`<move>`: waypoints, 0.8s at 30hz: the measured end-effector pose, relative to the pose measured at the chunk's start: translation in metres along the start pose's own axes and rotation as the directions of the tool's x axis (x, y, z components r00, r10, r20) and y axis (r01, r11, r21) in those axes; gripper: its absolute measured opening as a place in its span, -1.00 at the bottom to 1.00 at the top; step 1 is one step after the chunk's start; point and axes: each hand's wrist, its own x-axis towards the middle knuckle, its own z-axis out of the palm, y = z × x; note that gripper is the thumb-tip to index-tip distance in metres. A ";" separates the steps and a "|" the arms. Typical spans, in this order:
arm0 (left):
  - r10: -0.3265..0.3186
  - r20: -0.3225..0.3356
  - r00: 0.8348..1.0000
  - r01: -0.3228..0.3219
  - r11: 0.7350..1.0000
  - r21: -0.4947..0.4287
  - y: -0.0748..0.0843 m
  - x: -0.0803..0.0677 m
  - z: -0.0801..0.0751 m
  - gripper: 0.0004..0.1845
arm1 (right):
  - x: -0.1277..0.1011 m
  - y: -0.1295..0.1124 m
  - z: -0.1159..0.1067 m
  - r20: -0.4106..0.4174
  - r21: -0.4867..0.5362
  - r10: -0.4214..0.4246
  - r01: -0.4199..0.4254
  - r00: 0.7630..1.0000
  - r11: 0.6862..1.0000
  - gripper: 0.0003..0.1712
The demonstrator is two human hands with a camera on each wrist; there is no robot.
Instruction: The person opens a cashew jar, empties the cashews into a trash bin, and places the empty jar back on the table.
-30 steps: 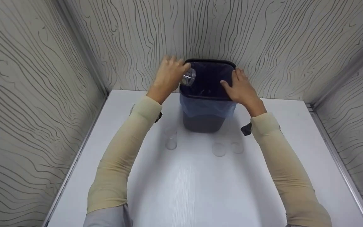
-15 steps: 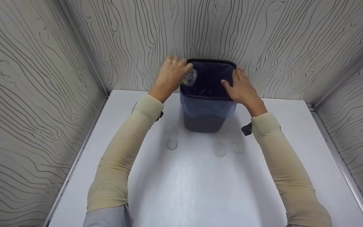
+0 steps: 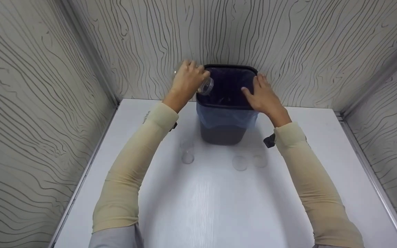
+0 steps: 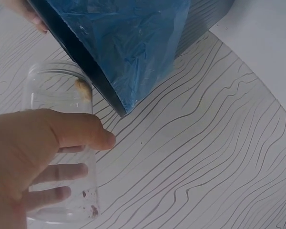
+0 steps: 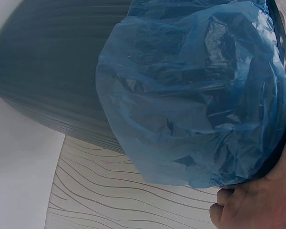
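My left hand (image 3: 189, 79) grips a clear jar (image 4: 62, 100), tipped with its mouth over the left rim of a trash bin (image 3: 223, 134). A yellowish-brown bit sits inside near the jar's mouth, and small dark reddish bits cling near its base. The bin is dark grey, with a blue plastic bag (image 5: 190, 95) folded over its black rim. On the bin's right side my right hand (image 3: 264, 97) holds the rim, thumb on the inner side and fingers on the outer. The bin's bottom is too dark to make out.
Another clear jar (image 3: 187, 156) is on the white table (image 3: 198, 206), front left of the bin. Two clear round lids, a left lid (image 3: 240, 163) and a right lid (image 3: 260, 161), lie front right. Patterned walls (image 3: 229, 31) enclose the back and sides.
The jar turns slightly in my left hand and stays tipped at the bin's rim. My right hand and the bin hold still.
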 end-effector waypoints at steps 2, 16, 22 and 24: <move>0.006 -0.005 1.000 -0.006 1.000 0.017 0.001 0.001 -0.001 -0.61 | 0.000 0.000 -0.001 0.002 -0.001 -0.002 0.002 1.000 1.000 0.01; 0.063 -0.005 0.998 -0.062 0.988 0.140 0.011 0.006 -0.007 -0.60 | 0.000 0.001 0.000 0.008 -0.003 0.001 -0.001 1.000 1.000 -0.01; 0.082 -0.020 0.996 -0.077 0.982 0.173 0.014 0.008 -0.008 -0.59 | 0.000 0.002 0.001 -0.007 0.004 -0.003 0.003 1.000 1.000 -0.01; 0.087 -0.026 0.996 -0.081 0.981 0.176 0.014 0.008 -0.008 -0.59 | 0.000 0.002 0.001 -0.009 0.005 -0.003 0.003 1.000 1.000 -0.01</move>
